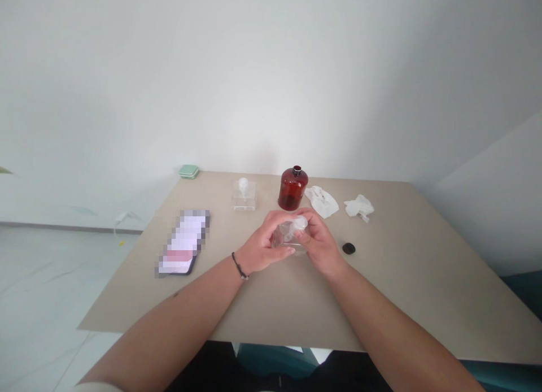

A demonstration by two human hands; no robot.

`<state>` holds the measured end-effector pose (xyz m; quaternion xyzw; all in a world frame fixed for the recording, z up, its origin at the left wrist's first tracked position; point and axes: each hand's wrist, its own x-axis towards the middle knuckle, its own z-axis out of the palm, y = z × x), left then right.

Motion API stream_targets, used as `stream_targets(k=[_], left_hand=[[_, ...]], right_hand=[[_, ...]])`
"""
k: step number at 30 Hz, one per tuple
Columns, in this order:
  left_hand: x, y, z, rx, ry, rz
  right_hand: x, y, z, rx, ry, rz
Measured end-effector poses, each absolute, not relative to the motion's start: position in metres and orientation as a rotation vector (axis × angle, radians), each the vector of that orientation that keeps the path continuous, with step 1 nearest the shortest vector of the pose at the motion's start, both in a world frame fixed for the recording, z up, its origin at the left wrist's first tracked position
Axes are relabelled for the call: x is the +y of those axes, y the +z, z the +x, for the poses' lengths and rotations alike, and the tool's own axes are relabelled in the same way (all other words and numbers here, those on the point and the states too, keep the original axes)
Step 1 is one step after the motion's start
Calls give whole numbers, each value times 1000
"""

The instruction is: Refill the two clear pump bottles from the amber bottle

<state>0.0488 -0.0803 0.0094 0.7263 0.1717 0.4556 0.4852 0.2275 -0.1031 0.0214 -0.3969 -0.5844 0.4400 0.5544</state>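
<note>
Near the middle of the table, my left hand (267,242) wraps round the side of a clear square bottle (283,239). My right hand (320,242) has its thumb and fingers closed round the bottle's white cap (300,223). The bottle leans a little in my hands, and its far side is hidden by my fingers. Just beyond stands a reddish-brown glass bottle (292,190) with an open neck. To its left is a second clear square bottle (244,196) topped with a white cap. A small black cap (349,248) lies right of my right hand.
Two crumpled white tissues (322,201) (359,207) lie at the back right. A phone (186,242) with a lit screen rests on the left of the beige table (398,279). A green case (188,171) sits at the back left corner, against the wall.
</note>
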Motion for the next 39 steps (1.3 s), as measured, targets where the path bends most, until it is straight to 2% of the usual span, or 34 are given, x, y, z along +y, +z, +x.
stream_targets(k=[15,21,23,27,30,34,39], left_hand=[[-84,9,50,439,1164,1719],[-83,4,53,468,1106,1483],[-82,4,53,465,1104,1381],[-81,8,50,503,1088,1228],[-81,10,48,532,1085,1155],[-82,10,48,533,1117,1141],[-82,9,49,547,1100,1139]], right_hand=[[-104,18,228,-1449,940,-923],[-100,24,236,-1534,876,-934],[-94,28,255,-1515,781,-1032],[-76,36,320,-1405,145,-1509],[-63,31,364,-1370,-114,-1937],[-52,15,383,-1348,-17,-2321],[-47,13,383,-1349,38,-2283]])
